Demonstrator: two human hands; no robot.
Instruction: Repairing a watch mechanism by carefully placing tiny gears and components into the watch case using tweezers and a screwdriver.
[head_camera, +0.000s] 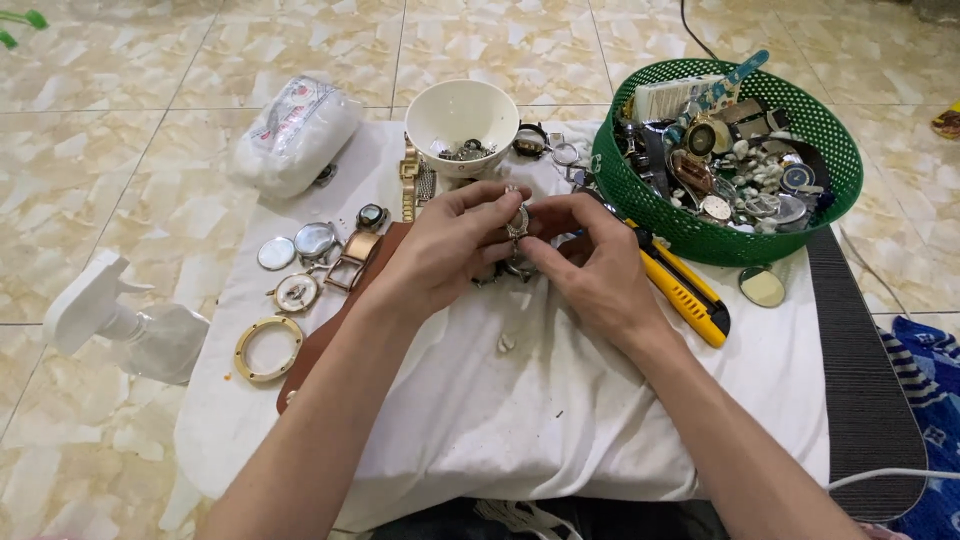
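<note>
My left hand (445, 250) and my right hand (590, 265) meet over the middle of a white cloth (520, 410). Together their fingertips pinch a small silver watch case (517, 220), held upright between them. Its lower part is hidden by my fingers. A small white bit (507, 343) lies on the cloth just below my hands. A brown leather strap (335, 325) runs under my left wrist.
A green basket (640, 205) full of watch parts stands at the right, a yellow utility knife (685, 290) beside it. A white bowl (462, 115), loose watch cases (300, 290), a gold ring (268, 348), a plastic bag (295, 130) and a white spray bottle (125, 325) sit left.
</note>
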